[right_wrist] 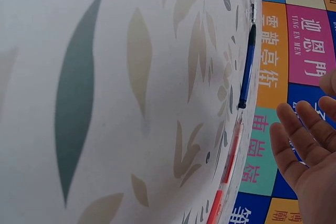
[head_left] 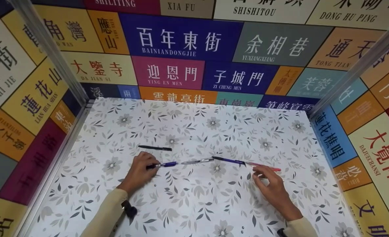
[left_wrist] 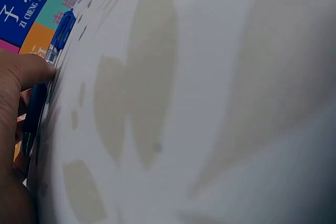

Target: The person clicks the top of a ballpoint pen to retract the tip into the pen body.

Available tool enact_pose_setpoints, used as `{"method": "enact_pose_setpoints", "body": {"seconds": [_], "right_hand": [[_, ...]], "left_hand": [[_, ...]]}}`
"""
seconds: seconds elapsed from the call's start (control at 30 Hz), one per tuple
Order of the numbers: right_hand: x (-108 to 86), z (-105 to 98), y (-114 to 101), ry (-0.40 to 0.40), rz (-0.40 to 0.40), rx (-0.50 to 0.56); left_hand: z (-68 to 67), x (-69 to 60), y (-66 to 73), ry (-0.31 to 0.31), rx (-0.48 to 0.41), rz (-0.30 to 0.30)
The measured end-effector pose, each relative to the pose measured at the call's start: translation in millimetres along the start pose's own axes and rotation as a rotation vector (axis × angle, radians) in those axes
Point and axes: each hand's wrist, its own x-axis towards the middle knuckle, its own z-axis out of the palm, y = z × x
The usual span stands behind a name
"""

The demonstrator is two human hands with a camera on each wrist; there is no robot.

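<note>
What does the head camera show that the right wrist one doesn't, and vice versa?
Only the head view shows the left hand and the black pen beyond it. Only the right wrist view shows the palm side of the right hand. Both show that hand, the pink pen, the blue pen next to it and the leaf-patterned tabletop.

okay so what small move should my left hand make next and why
Probably let your left hand release the blue pen it pinches: that pen lies nearly end to end with the clear pen, while the black pen sits apart, just beyond that hand.
</note>
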Motion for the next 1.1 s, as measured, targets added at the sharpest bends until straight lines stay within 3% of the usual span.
{"method": "enact_pose_setpoints", "body": {"seconds": [0.2, 0.4, 0.63, 0.87, 1.1], "right_hand": [[-2.0, -1, -2, -0.004, 0.023, -0.005], [-3.1, 0, 0, 0.009, 0.033, 0.009], [-4.9, -1, 6, 0.027, 0.039, -0.026], [-7.4, -3, 10, 0.027, 0.048, -0.054], [-10.4, -4, 13, 0.01, 0.063, -0.05]], "left_hand": [[-3.8, 0.0, 0.2, -0.037, -0.001, -0.022], [-6.9, 1.0, 3.4, 0.004, -0.01, -0.069], [-7.2, 9.5, 5.1, 0.035, 0.044, 0.005], [-11.3, 18.9, 9.5, 0.026, 0.043, 0.006], [-15.5, 27.8, 9.9, -0.014, 0.113, 0.025]]}}
